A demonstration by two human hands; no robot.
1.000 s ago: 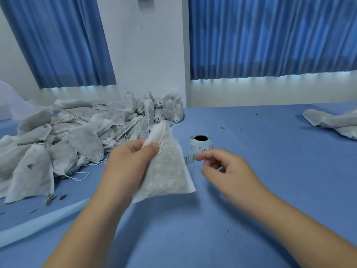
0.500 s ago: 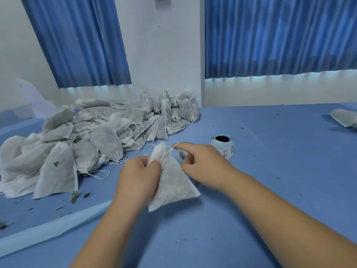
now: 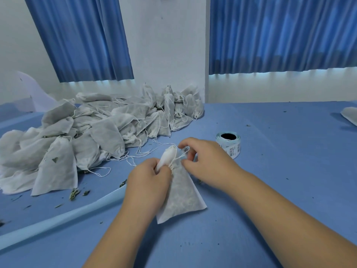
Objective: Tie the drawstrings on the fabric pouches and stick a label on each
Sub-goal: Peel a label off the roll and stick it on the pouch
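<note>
Since the blue bench (image 3: pixel 270 200) fills most of my view, I'll take it first: wide bare cloth to the right and toward me, so plenty of room to swing elbows there. Its left side is crowded by the heap of pouches (image 3: pixel 92 132), w/ loose strings trailing out toward the hands and a pale blue strip (image 3: pixel 58 219) lying diagonally below it. Far edge sits hard against the wall.

Centre of view, the pouch (image 3: pixel 181 196) being worked hangs neck-up between both hands, lower edge at or near the bench; can't tell if it touches. At its top the left hand (image 3: pixel 148 182) has its fingers curled tight round the gathered neck. Just beside it the right hand (image 3: pixel 208 163) pinches the drawstring (image 3: pixel 180 156) btwn thumb and forefinger, other fingers loosely bent. Behind that hand stands the label roll (image 3: pixel 229 145), near but apart.

Step in hand, I reckon: tying off, no label on yet as far as I can tell. To do it well:
- hold the neck bunched w/ the left so it can't reopen
- draw the string out rightward, away from the heap's stray strings
- wrap close under the gathers
- snug the knot w/o tearing the thin fabric
- don't knock the roll
</note>
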